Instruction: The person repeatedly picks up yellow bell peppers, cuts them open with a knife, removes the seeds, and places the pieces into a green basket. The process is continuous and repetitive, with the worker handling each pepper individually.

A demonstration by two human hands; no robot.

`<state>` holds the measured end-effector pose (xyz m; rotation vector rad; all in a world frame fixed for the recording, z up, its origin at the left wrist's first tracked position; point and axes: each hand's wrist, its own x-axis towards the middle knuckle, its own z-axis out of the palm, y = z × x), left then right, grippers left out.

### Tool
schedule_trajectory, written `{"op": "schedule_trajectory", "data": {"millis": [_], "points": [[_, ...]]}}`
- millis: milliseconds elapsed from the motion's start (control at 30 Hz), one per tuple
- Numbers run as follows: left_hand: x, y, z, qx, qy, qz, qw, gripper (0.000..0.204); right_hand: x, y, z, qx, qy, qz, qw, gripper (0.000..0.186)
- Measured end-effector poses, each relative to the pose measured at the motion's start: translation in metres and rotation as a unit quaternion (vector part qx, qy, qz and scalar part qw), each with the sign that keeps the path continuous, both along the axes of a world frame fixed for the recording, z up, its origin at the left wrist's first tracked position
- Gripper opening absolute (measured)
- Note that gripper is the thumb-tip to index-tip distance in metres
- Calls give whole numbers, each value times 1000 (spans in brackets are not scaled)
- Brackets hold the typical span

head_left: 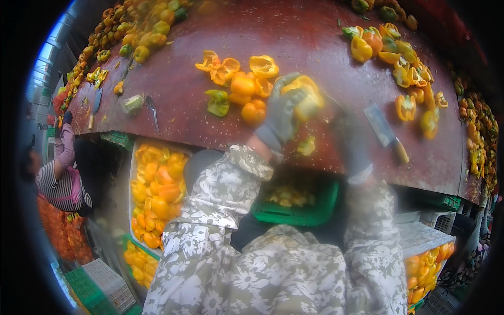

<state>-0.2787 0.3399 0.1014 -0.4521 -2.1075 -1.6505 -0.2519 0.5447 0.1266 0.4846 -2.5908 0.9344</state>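
Note:
My left hand (280,118), in a grey glove, grips a cut yellow bell pepper (308,100) over the red tabletop, its hollow inside showing. To its right, my gloved right hand (353,139) is smeared by motion. A thin dark streak runs from it toward the pepper, but I cannot make out what it is. Below the pepper lies a pale yellow-green piece of pepper core (306,146). Left of my left hand sit several whole and cut orange peppers (242,86) and a green-yellow pepper piece (218,103).
A cleaver (383,128) with a wooden handle lies right of my hands, near cut peppers (417,73). A green basket (320,207) with scraps stands below the table edge. Crates of orange peppers (157,191) flank me. Another person (63,173) works at far left.

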Motion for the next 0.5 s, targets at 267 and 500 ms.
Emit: {"op": "schedule_trajectory", "data": {"millis": [267, 500], "points": [[10, 48, 33, 435, -134, 51, 889, 49, 14, -39, -38, -59, -2, 8, 998, 22], [10, 49, 35, 394, -179, 113, 895, 48, 6, -39, -35, -76, -81, 20, 994, 20]]}}
